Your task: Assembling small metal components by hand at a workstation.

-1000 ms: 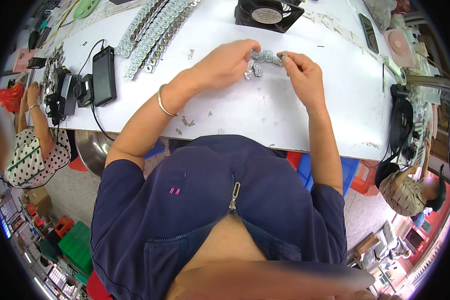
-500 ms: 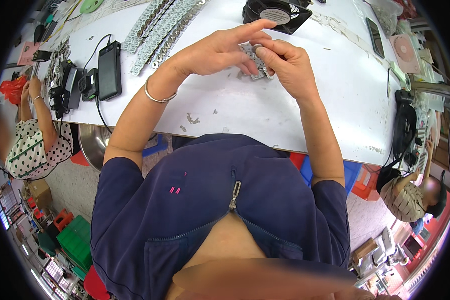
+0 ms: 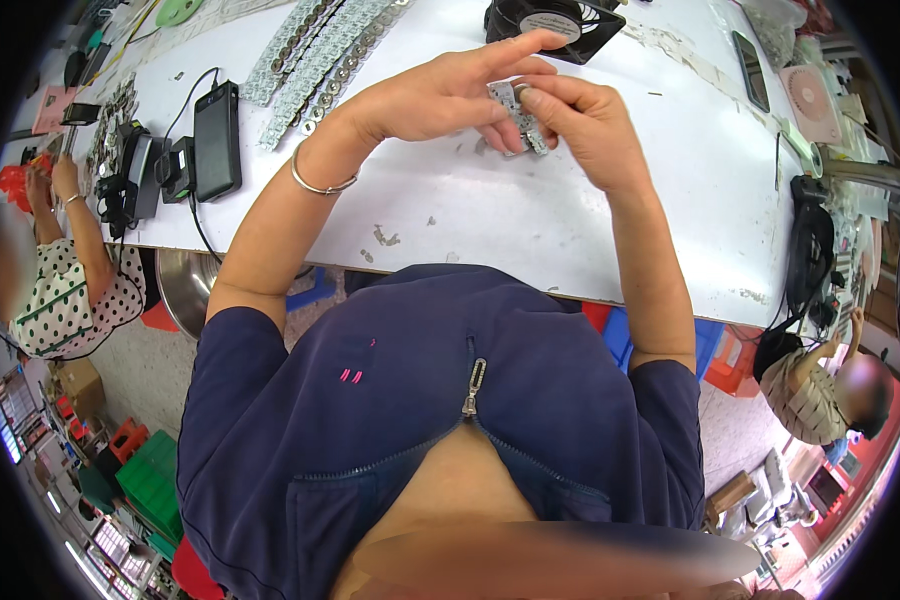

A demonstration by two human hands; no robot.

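My left hand [image 3: 435, 98] is over the white table with its forefinger stretched out toward the fan. Its thumb and lower fingers close on a short grey-white strip of small parts [image 3: 504, 97]; the exact hold is partly hidden. My right hand [image 3: 592, 125] comes in from the other side, thumb and forefinger pinched on a small round metal piece [image 3: 519, 91] against that strip. More of the strip's grey parts [image 3: 538, 142] show below, between the two hands. Long pale strips with rows of round metal pieces [image 3: 315, 75] lie beyond my left wrist.
A black fan [image 3: 595, 30] stands just beyond my hands. On the left lie a black power bank [image 3: 217, 140], adapters and cables. A phone [image 3: 750, 72] and a pink device [image 3: 810, 105] are at the far right. A co-worker in a dotted top [image 3: 75, 285] works at the left.
Both hands stay close together; the right one has shifted slightly right. The short strip between them has tilted and shows more of its face. The left forefinger has moved slightly right.
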